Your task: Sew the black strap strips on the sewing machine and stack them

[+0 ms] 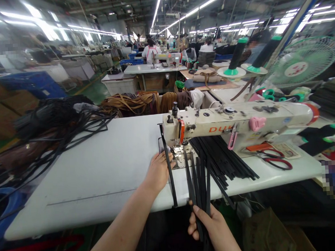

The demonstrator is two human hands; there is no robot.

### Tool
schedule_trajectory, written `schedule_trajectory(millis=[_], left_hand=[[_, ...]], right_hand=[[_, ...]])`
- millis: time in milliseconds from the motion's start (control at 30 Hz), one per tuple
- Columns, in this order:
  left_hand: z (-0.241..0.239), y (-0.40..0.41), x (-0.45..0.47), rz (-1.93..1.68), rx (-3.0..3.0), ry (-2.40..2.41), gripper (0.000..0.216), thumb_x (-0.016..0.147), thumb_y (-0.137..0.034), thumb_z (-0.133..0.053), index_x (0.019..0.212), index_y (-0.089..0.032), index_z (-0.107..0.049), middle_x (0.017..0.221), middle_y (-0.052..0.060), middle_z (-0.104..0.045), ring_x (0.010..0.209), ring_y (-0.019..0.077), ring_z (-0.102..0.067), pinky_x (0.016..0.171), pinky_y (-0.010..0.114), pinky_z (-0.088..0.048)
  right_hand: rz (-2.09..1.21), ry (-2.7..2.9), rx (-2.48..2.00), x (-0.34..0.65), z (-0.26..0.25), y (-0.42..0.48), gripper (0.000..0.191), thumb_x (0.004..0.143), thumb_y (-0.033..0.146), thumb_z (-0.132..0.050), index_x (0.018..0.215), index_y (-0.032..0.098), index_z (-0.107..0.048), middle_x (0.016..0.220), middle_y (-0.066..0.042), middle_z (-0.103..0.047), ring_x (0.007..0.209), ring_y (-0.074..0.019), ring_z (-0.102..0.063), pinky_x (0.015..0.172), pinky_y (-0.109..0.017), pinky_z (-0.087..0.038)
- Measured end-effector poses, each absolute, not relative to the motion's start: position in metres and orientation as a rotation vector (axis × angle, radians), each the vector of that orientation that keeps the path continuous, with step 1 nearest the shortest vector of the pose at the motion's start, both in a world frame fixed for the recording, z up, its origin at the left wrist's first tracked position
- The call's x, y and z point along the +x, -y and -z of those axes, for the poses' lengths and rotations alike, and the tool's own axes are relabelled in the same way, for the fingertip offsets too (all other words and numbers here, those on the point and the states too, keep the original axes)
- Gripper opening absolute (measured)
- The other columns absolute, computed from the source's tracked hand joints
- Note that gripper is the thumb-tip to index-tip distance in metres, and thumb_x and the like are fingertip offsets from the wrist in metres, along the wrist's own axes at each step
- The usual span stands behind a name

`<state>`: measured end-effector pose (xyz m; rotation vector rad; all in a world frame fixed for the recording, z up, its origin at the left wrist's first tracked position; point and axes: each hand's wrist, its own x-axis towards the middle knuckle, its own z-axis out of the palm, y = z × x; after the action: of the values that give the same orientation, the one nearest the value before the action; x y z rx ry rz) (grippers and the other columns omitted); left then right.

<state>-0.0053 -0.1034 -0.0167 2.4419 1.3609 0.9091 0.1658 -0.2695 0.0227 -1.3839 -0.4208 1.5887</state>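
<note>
My left hand rests on the table beside the needle plate of a cream sewing machine. A single black strap runs across its fingers, which are closed around it as far as I can see; the fingertips are partly hidden. Below the table's front edge, my right hand grips a bunch of narrow black straps between thumb and fingers. Their upper ends lie fanned out near the needle plate. Under the machine's arm, a thick pile of similar black straps spreads toward the table edge.
Red-handled scissors lie right of the strap pile. Tangled black cords hang over the table's left end. Brown straps are heaped behind the table. Thread cones and a green fan stand at the right. A person sits further back.
</note>
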Motion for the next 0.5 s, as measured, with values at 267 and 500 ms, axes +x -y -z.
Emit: schedule_trajectory(millis=[267,500], left_hand=[[0.0177,0.1030,-0.0061,-0.915,2.450,-1.348,0.030,0.100,-0.026,-0.058,0.129,-0.024,-0.067,0.132,0.008,-0.069,0.133,0.0270,-0.057,0.117,0.052,-0.042],[0.0184,0.1012,-0.0049,-0.909,2.426,-1.352,0.031,0.102,-0.028,-0.054,0.130,-0.022,-0.065,0.135,0.010,-0.066,0.134,0.0267,-0.056,0.117,0.052,-0.042]], right_hand=[[-1.599,0.458,-1.378,0.1685,-0.0173,0.2733,0.057,0.070,0.057,-0.088,0.100,0.014,-0.066,0.061,0.000,-0.068,0.048,-0.0156,-0.067,0.043,-0.022,-0.048],[-1.607,0.453,-1.377,0.1689,-0.0156,0.2728,0.062,0.066,0.063,-0.087,0.097,0.012,-0.067,0.060,0.000,-0.068,0.047,-0.0165,-0.066,0.041,-0.023,-0.048]])
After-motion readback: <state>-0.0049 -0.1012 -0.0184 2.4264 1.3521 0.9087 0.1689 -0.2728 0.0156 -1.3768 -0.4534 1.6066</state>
